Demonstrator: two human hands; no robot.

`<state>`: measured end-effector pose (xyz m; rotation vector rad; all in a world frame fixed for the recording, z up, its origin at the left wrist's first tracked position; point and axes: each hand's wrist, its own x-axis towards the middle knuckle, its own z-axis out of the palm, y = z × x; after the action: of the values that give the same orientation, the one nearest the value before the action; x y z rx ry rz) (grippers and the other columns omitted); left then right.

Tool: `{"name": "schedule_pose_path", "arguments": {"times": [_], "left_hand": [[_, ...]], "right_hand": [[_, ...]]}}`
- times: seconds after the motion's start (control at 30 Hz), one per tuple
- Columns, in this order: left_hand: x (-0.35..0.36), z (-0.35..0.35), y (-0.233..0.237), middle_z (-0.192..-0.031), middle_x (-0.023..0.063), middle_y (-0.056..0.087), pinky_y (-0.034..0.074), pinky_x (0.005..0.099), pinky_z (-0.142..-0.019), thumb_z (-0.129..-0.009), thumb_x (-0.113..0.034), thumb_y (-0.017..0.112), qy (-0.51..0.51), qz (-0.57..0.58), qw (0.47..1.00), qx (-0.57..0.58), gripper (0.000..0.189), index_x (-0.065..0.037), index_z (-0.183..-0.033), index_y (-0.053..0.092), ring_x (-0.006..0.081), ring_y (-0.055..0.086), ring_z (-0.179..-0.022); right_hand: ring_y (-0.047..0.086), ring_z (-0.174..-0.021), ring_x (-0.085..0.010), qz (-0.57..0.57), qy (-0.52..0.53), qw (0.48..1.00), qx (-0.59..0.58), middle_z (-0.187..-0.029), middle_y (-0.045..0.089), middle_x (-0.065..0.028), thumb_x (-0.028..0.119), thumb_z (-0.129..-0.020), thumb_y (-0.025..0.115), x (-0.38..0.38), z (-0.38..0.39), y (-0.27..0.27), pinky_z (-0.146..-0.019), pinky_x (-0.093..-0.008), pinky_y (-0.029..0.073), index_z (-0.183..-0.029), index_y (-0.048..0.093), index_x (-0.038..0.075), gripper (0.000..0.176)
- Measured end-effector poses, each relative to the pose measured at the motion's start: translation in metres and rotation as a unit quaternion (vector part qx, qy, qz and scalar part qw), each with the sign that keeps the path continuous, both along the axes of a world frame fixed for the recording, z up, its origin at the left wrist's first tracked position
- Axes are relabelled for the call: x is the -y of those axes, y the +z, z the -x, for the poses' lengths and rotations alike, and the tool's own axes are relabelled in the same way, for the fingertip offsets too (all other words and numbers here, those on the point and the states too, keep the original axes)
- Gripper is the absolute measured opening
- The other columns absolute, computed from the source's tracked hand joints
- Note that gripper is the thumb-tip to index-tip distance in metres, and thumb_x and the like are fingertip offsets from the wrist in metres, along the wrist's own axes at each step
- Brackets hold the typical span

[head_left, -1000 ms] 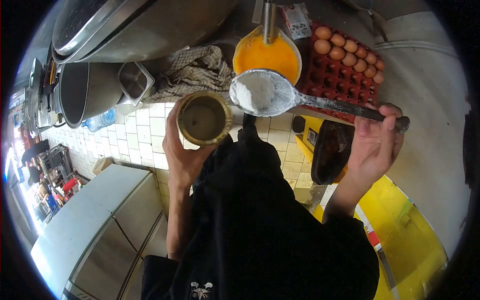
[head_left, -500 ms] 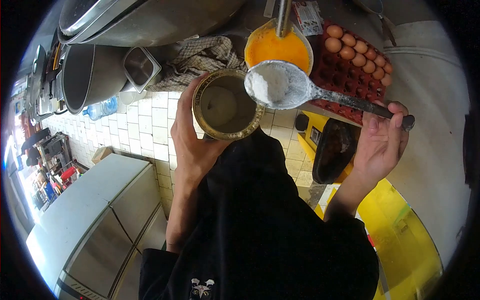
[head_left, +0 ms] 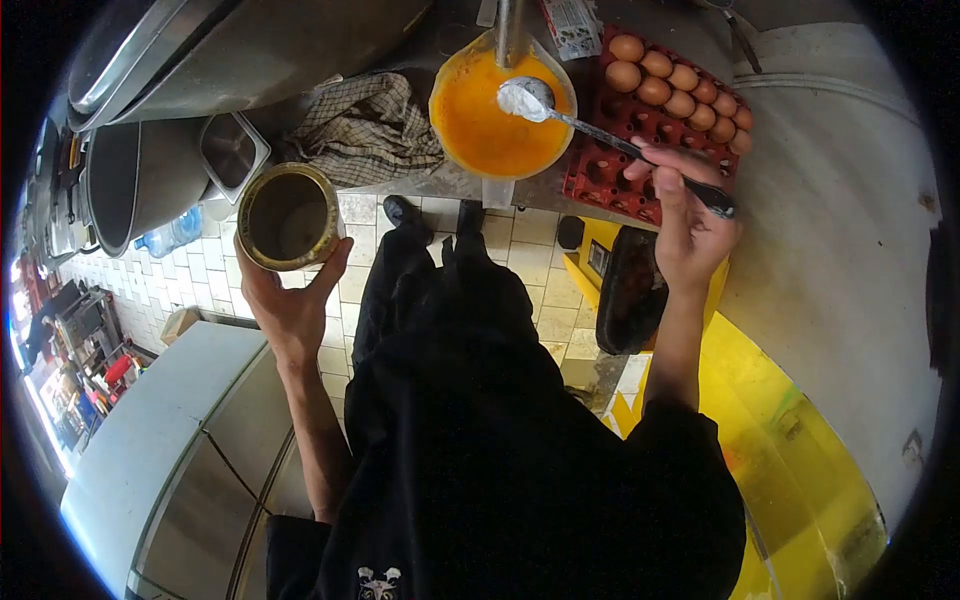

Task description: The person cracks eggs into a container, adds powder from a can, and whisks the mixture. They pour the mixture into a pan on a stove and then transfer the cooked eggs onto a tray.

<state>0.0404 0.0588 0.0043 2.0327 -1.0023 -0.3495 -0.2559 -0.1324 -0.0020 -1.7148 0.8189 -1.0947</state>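
Right hand (head_left: 690, 225), gripping the spoon (head_left: 590, 128), has moved the powder (head_left: 520, 97) from the tin (head_left: 288, 215) to above the egg bowl (head_left: 480, 135); left hand (head_left: 290, 305) holds the tin left of it.

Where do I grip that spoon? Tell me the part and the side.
Take the spoon by the dark end of its long handle, coming from over the egg tray, as the right hand does: its bowl, full of white powder, hangs over the orange mix.
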Motion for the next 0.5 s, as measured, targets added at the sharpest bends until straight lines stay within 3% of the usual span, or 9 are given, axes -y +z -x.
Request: {"name": "schedule_pose_path", "arguments": {"times": [0.1, 0.5], "left_hand": [[0.002, -0.002, -0.001, -0.115, 0.0105, 0.063, 0.047, 0.0371, -0.095, -0.065, -0.014, 0.09, 0.009, -0.002, 1.0, 0.002, 0.074, -0.003, -0.126, 0.05, 0.0223, 0.061, -0.108], [0.012, 0.002, 0.002, -0.114, 0.0124, 0.065, 0.05, 0.0374, -0.092, -0.067, -0.016, 0.089, -0.018, -0.015, 0.999, 0.026, 0.071, -0.002, -0.124, 0.05, 0.0247, 0.064, -0.105]], "right_hand": [[0.068, -0.083, -0.0164, 0.07, 0.017, 0.996, -0.059, -0.103, 0.07, -0.0157, 0.001, -0.094, 0.057, 0.009, -0.002, -0.006, -0.073, -0.0259, 0.052, -0.106, 0.066, -0.003, 0.014], [0.069, -0.08, -0.0171, 0.086, 0.01, 0.992, -0.087, -0.099, 0.071, -0.0135, 0.001, -0.093, 0.058, 0.01, -0.01, -0.003, -0.073, -0.027, 0.052, -0.102, 0.067, -0.001, 0.012]]}}
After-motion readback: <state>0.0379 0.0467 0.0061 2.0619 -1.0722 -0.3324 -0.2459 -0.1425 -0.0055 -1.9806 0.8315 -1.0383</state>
